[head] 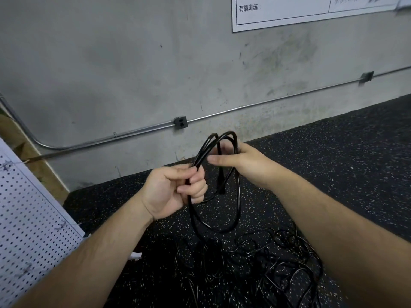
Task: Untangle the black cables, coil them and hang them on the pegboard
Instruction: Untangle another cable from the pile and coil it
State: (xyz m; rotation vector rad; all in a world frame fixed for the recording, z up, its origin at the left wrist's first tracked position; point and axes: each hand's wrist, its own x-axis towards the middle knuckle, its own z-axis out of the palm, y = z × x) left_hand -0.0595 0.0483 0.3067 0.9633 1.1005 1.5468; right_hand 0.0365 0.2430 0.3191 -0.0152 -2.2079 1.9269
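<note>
Coiled cable: a black cable [238,196] was gathered into several loops and held up off the floor between both hands; the top of the coil arched above the fingers and its lower bend hung well below them.
Left hand: the left hand [175,192] was closed in a fist round the bunched strands on the coil's left side, fingers curled over them with the thumb laid across the top; the strands entered the fist from above and left it underneath.
Right hand: the right hand [240,161] held the upper right of the coil, its fingers [224,147] bent behind the loops and its thumb stretched out straight toward the left fist, so the strands ran between thumb and fingers.
Loose end: a dark end of the cable [221,187] dangled inside the coil, below the right thumb and just right of the left knuckles.
Tangle: a knot of black cables [266,258] lay on the floor, well below both hands and nearer the right forearm.
Floor: a dark speckled rubber floor [333,163] spread under and beyond the hands.
Pegboard: a white pegboard [29,218] leaned at the far left, well apart from the left hand.
Wall: a grey concrete wall [133,63] rose beyond the fingers, with a metal conduit [133,132] running along it through a grey junction box [180,122] just above the coil's top.
Sheet: a white printed sheet [289,12] hung high on the wall, up and right of the right hand.
</note>
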